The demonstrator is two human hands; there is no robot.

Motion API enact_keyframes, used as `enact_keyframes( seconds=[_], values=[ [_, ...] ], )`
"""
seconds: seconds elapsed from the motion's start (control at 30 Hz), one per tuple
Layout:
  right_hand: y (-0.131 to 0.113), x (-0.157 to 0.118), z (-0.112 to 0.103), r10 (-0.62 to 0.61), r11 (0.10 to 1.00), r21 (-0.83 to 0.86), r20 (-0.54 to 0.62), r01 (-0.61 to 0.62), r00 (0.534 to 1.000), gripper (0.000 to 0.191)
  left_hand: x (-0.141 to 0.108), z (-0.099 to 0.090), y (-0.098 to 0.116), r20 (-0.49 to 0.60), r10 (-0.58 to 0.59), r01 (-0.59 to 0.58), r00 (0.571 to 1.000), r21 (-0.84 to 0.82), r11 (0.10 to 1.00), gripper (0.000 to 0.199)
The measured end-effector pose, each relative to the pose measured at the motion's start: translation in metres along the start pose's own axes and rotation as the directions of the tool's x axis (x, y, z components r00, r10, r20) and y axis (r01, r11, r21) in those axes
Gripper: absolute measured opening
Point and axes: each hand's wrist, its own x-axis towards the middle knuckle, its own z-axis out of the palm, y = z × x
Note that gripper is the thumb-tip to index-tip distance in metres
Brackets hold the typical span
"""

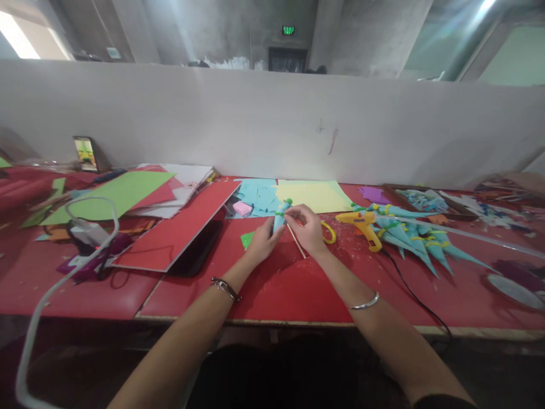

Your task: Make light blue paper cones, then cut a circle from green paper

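While the left hand [264, 241] holds a blue rolled piece [280, 220], the right hand [307, 228] meets it from the other side

Position: the rolled piece is raised over the middle of the red tabletop [272, 292], tilted, its green-trimmed end pointing away from the body. Left grip: narrow, fingers and thumb wrapped around the lower part. Right grip: narrow, fingertips drawn together against the side near the trim; cannot tell whether they pinch anything. A thin stick [298, 242] slants from below the right fingers toward the front; held or lying, cannot tell.

Edges: red surface shows between the forearms down to the table's front edge, giving both wrists room toward the body. Left side: a green scrap [247, 240] just beside the left hand, then a red board [183, 227], slanting, its near corner propped over a black flat object [196, 250]. Far side: blue paper pieces [258, 196] and a pale yellow sheet [317, 196] reach nearly to the white partition [264, 119]. Right side is tighter: a yellow ring [330, 233] near the right wrist, then a yellow glue gun [363, 226], with blue cones [411, 236] crowded beyond it. Its black cord [419, 298] runs forward to the table edge, outside the right forearm.
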Motion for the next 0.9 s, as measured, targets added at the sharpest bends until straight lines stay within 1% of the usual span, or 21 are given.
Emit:
enact_keyframes(
  seconds=[0.13, 0.23, 0.47, 0.67, 0.9],
  values=[
    [-0.0017, 0.0000, -0.0001, -0.002, 1.000, -0.019, -0.006, 0.002, 1.000, 0.003, 0.0001, 0.0003, 0.0000, -0.014, 0.014, -0.015, 1.000, -0.041, 0.999, 0.028],
    [-0.0027, -0.0001, -0.0006, -0.026, 0.999, -0.027, -0.009, 0.026, 1.000, 0.006, 0.0002, 0.0000, 0.0009, -0.013, 0.027, -0.028, 1.000, -0.068, 0.997, 0.026],
    [0.0002, -0.0004, -0.0006, -0.025, 0.997, -0.070, 0.003, 0.025, 1.000, 0.007, 0.0002, -0.0003, 0.0014, -0.006, 0.014, -0.015, 1.000, -0.047, 0.999, 0.025],
    [0.0022, -0.0007, 0.0006, -0.014, 0.999, -0.052, -0.010, 0.013, 1.000, 0.006, 0.0008, -0.0003, 0.0013, 0.007, 0.011, -0.010, 1.000, -0.036, 0.999, 0.026],
    [-0.0012, -0.0013, 0.0014, -0.014, 0.999, -0.048, -0.014, 0.014, 1.000, 0.007, 0.0013, -0.0010, 0.0022, 0.002, 0.002, -0.002, 1.000, -0.054, 0.999, 0.026]
  ],
)
